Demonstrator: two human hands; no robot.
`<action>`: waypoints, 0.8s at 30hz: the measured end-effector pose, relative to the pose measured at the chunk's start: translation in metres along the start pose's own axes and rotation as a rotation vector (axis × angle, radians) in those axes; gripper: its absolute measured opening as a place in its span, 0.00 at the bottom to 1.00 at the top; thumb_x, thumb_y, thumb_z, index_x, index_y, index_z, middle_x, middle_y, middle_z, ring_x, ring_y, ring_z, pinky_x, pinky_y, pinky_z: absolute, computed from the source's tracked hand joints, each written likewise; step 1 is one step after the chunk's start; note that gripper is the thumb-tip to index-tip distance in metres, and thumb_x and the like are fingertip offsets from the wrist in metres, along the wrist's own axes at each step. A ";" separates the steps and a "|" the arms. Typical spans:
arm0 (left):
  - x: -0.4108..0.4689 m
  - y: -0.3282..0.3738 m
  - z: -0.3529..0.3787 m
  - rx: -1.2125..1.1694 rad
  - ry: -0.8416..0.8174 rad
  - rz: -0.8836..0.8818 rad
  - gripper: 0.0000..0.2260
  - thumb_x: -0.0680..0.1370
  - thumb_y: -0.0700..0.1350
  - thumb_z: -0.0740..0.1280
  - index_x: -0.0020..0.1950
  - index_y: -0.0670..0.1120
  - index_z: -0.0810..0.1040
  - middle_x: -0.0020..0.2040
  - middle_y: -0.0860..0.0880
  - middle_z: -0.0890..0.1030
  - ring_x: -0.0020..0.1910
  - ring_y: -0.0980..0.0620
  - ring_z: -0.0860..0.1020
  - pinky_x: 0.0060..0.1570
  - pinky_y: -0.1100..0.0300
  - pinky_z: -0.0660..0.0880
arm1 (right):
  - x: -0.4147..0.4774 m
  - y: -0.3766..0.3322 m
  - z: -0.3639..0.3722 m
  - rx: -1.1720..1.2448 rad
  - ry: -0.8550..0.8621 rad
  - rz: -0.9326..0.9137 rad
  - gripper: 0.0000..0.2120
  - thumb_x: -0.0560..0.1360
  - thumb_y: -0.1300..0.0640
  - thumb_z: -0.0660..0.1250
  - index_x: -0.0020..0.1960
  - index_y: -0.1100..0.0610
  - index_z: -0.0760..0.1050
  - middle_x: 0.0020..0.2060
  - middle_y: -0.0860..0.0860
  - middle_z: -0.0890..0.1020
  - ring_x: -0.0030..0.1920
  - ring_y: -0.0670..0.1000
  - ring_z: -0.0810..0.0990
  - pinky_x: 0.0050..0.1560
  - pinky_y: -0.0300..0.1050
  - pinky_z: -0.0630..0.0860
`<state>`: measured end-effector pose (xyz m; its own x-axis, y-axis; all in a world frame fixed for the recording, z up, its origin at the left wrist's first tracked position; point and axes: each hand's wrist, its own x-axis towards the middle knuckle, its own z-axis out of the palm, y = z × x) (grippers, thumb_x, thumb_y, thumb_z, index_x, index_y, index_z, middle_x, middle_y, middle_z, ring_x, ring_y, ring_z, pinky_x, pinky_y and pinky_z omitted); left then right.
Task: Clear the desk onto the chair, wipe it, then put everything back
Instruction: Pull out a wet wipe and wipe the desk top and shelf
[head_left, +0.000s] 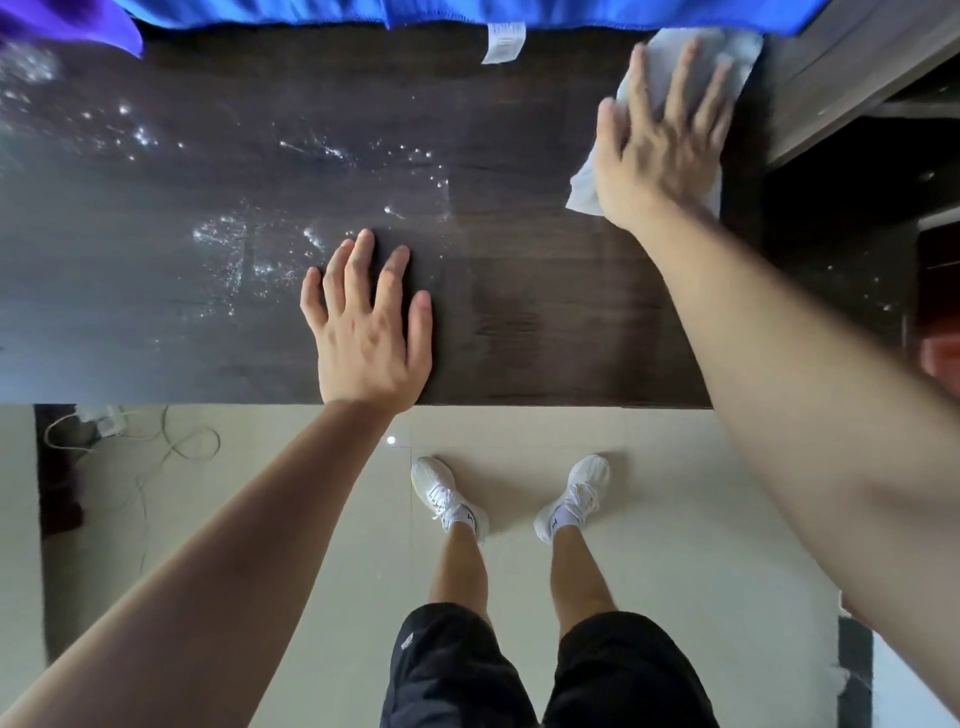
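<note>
Wiping: right hand presses flat on white cloth at the desk's far right corner | left hand spread flat, empty, near the desk's front edge.

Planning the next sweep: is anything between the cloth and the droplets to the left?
No object. Only the left hand, flat on the desk near its front edge, lies just right of the nearer droplets.
</note>
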<state>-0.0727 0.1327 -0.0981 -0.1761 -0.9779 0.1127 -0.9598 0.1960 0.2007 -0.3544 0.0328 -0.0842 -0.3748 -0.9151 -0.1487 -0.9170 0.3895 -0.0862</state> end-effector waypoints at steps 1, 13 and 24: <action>0.000 0.000 0.000 -0.003 0.002 0.002 0.22 0.83 0.54 0.54 0.71 0.46 0.72 0.74 0.42 0.68 0.73 0.41 0.65 0.73 0.40 0.55 | -0.004 -0.019 0.002 0.008 0.003 -0.052 0.30 0.82 0.39 0.40 0.82 0.46 0.48 0.81 0.58 0.48 0.79 0.66 0.44 0.78 0.62 0.43; 0.002 -0.013 -0.021 -0.013 -0.041 0.019 0.26 0.82 0.59 0.49 0.77 0.50 0.65 0.79 0.41 0.58 0.78 0.40 0.57 0.75 0.36 0.45 | -0.095 0.018 0.019 -0.051 -0.047 -0.488 0.26 0.84 0.44 0.45 0.82 0.45 0.49 0.81 0.56 0.50 0.80 0.63 0.46 0.79 0.61 0.47; 0.036 -0.177 -0.031 0.065 -0.052 -0.092 0.28 0.81 0.63 0.51 0.79 0.53 0.59 0.81 0.42 0.55 0.79 0.40 0.52 0.74 0.32 0.44 | -0.029 -0.092 0.018 -0.034 -0.006 -0.118 0.29 0.81 0.41 0.39 0.82 0.45 0.46 0.81 0.56 0.47 0.80 0.65 0.44 0.78 0.62 0.43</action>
<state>0.0973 0.0652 -0.0989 -0.0956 -0.9943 0.0462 -0.9844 0.1014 0.1440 -0.2565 0.0250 -0.0898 -0.2633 -0.9537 -0.1456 -0.9588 0.2754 -0.0699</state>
